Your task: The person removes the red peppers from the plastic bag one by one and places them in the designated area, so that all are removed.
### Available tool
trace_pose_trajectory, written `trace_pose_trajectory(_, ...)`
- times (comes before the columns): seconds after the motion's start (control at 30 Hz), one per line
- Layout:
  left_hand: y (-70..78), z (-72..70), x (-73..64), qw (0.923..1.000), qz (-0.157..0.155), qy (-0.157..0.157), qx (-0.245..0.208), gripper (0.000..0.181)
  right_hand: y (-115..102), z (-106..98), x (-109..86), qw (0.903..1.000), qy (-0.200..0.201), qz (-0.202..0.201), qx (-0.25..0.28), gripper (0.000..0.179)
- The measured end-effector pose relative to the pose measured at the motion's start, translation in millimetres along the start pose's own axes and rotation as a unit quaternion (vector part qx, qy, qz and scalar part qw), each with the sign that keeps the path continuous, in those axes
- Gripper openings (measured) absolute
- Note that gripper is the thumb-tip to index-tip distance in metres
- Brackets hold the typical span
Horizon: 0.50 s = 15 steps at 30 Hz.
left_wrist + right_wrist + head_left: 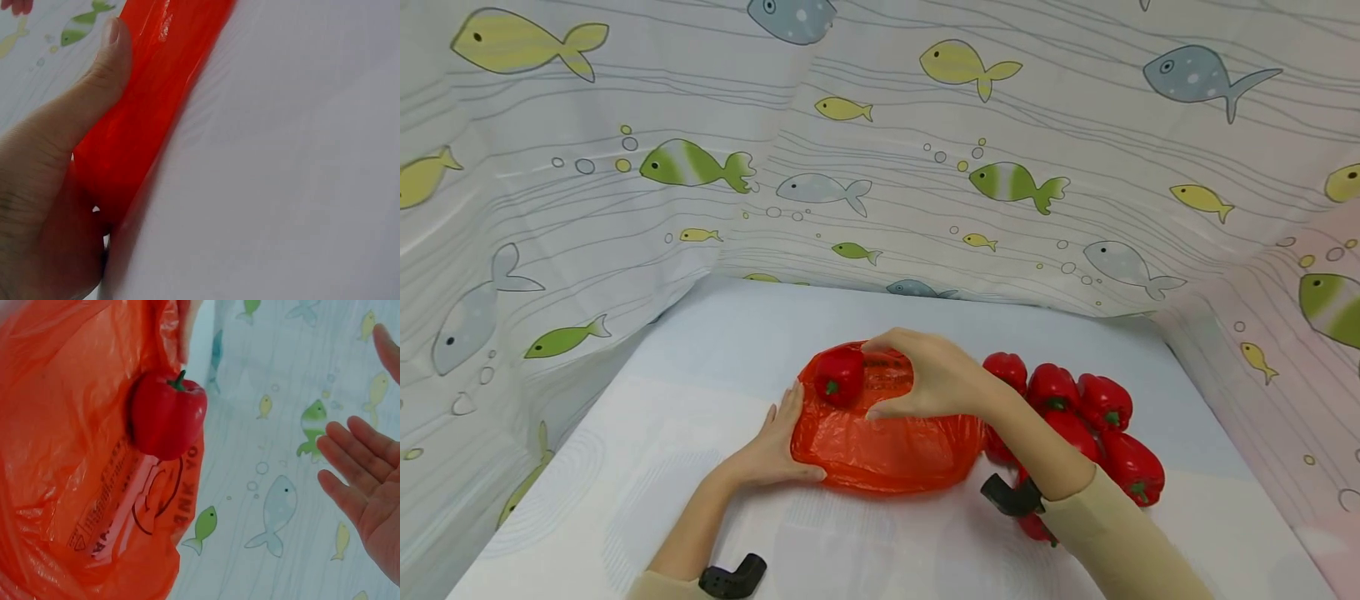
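An orange-red plastic bag (880, 454) lies spread on the white table with one red bell pepper (840, 375) on its left part. My left hand (767, 450) rests along the bag's left edge, fingers stretched out; in the left wrist view the thumb (115, 56) lies against the plastic. Over the bag, to the right of the pepper, hovers my right hand (943, 379) with thumb and fingers spread apart and nothing between them. The right wrist view shows the pepper (169, 415) with its green stem, apart from the right hand (369, 487), and dark printing on the bag.
Several red bell peppers (1105, 402) are grouped on the table right of the bag, partly hidden by my right forearm. A fish-patterned curtain (880, 150) surrounds the back and sides of the table (647, 417). Each wrist wears a black camera mount (733, 577).
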<state>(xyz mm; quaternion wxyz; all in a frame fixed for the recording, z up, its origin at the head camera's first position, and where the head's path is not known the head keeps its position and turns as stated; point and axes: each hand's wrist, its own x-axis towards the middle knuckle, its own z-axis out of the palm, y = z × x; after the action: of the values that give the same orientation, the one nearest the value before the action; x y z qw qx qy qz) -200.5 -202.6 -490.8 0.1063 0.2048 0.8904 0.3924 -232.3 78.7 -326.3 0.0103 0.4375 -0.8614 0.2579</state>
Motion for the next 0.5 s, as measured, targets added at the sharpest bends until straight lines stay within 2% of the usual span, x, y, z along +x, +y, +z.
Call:
trace_pose_trajectory(0.33,0.4,0.5,-1.3,1.0000,0.003,0.000,0.002,0.131,6.2,10.0,19.5,0.9998,-0.010,0.010,0.013,0.062)
trace_pose_trajectory(0.5,1.0,0.9,-1.7,1.0000,-0.005,-0.004,0.002,0.131,10.1,14.2,28.3,0.9995,-0.020,0.015,0.019,0.060)
